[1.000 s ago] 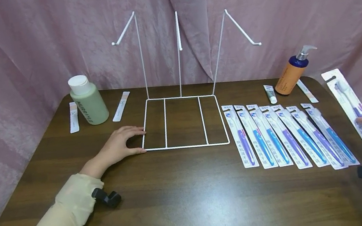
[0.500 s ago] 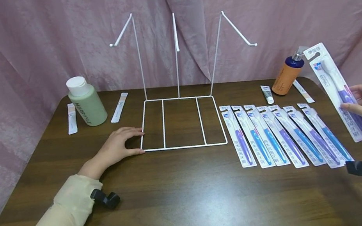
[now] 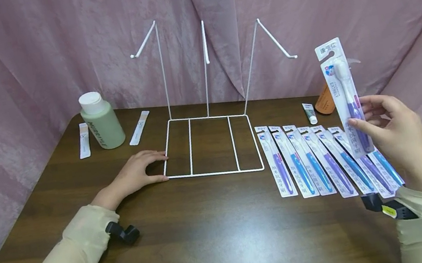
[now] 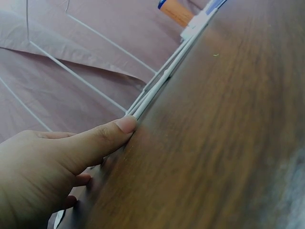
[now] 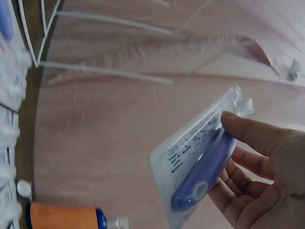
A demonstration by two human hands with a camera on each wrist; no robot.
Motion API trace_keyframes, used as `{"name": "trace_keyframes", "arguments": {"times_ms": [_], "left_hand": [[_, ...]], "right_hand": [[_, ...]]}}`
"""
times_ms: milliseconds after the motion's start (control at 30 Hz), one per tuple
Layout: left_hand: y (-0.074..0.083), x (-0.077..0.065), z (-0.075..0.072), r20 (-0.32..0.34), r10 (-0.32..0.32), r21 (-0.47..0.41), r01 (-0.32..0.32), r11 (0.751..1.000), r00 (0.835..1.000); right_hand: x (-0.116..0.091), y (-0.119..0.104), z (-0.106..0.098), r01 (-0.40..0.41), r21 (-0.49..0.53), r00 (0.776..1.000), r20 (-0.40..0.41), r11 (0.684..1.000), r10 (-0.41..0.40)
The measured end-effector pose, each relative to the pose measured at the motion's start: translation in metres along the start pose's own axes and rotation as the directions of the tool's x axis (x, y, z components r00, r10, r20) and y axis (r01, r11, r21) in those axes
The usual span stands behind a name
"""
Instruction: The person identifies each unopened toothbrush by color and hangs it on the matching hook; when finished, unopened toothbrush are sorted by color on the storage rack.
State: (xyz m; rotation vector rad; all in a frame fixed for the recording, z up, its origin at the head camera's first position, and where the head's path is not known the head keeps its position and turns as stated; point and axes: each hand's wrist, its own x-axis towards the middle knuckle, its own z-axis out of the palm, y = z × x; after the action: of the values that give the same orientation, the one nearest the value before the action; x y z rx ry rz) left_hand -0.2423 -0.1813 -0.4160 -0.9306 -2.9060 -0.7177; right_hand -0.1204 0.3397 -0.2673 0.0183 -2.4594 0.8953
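My right hand [image 3: 399, 134] pinches a packaged toothbrush [image 3: 347, 91] with a purple handle by its lower part. The pack stands nearly upright, raised over the right end of a row of several toothbrush packs [image 3: 302, 172] with blue and purple handles. In the right wrist view, the thumb lies across the clear blister [image 5: 205, 167], fingers behind. My left hand [image 3: 132, 173] touches the left side of a white wire rack [image 3: 233, 144], thumb at its front corner and fingers farther back. The thumb [image 4: 107, 136] presses on the wire in the left wrist view. Three angled hooks [image 3: 278, 40] top the rack.
A green bottle [image 3: 104, 125] with a white cap stands back left, between two slim sachets [image 3: 139, 128]. At the back right are a small tube [image 3: 310, 113] and an orange pump bottle [image 3: 325, 100], partly hidden by the raised pack. A pink curtain [image 3: 97, 39] hangs behind the table.
My right hand has carried the purple toothbrush pack leftward and up, from beyond the row's right side to over its right end. My left hand stays at the rack.
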Motion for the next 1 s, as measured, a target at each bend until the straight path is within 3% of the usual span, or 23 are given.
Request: {"name": "trace_keyframes", "arguments": {"times_ms": [500,1000], "left_hand": [[0.001,0.0,0.001,-0.007,0.004,-0.008,-0.004,1.0,1.0],[0.0,-0.001,0.003,-0.015,-0.002,-0.01,0.002,1.0,1.0]], "right_hand": [[0.0,-0.031,0.028,0.138,0.043,0.99,-0.04,0.989,-0.137],[-0.003,-0.046,0.042,0.196,0.064,0.98,-0.048,0.979,-0.193]]}}
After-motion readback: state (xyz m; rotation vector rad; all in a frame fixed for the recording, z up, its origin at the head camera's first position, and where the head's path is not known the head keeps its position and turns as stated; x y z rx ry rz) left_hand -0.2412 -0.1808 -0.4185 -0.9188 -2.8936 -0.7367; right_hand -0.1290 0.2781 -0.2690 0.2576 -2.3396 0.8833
